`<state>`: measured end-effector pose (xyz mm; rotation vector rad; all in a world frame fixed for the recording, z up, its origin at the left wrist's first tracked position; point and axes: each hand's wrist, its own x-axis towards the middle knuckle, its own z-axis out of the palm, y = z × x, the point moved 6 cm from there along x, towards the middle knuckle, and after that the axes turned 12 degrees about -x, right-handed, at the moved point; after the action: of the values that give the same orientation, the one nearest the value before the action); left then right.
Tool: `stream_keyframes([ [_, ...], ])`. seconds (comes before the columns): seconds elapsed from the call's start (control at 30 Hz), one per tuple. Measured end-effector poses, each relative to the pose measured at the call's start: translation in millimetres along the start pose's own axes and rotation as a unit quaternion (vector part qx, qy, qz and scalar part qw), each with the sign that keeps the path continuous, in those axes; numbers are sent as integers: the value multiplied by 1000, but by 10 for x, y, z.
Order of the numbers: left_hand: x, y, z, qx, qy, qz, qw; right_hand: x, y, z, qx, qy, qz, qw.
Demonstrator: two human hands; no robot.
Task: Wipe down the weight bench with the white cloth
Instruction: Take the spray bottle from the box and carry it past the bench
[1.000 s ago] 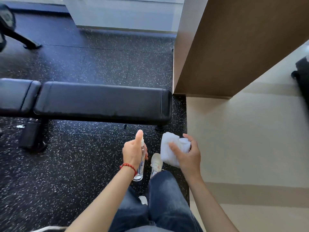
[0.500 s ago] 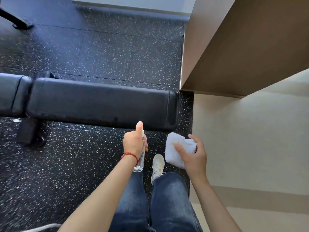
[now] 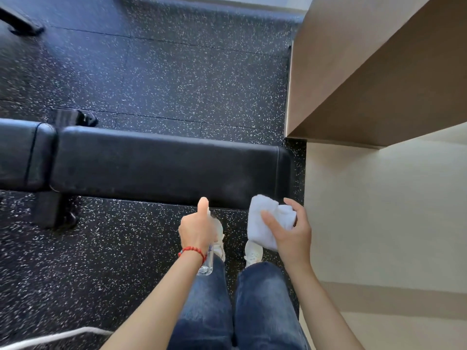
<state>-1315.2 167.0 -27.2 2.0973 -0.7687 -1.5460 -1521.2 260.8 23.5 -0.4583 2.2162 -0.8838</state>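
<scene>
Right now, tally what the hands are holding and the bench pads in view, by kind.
White cloth, in the right hand: 1
Clear spray bottle, in the left hand: 1
Black bench pads, long pad and short pad: 2
Total: 4

Clear spray bottle point(image 3: 209, 261), white sneakers point(image 3: 253, 252), speckled black floor point(image 3: 164, 79).

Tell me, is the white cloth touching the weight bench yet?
Cannot tell. In the head view the white cloth, held in the right hand, overlaps the weight bench edge, but one view cannot show any height gap.
</scene>
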Motion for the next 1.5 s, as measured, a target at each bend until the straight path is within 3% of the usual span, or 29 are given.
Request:
stream_keyframes([
  [0.47, 390, 311, -759, -106, 91, 1, 990, 210, -637, 710, -42, -94, -60, 993],
  [0.93, 671, 598, -1293, -253, 179, 2, 951, 391, -1351, 1391, -83, -180, -112, 974],
  [1.13, 1019, 707, -1812, -291, 162, 12, 943, 180, -1685, 2041, -92, -185, -122, 971],
  [1.5, 1763, 796, -3265, -233, 156, 6, 960, -710, -2180, 3504, -101, -191, -111, 970],
])
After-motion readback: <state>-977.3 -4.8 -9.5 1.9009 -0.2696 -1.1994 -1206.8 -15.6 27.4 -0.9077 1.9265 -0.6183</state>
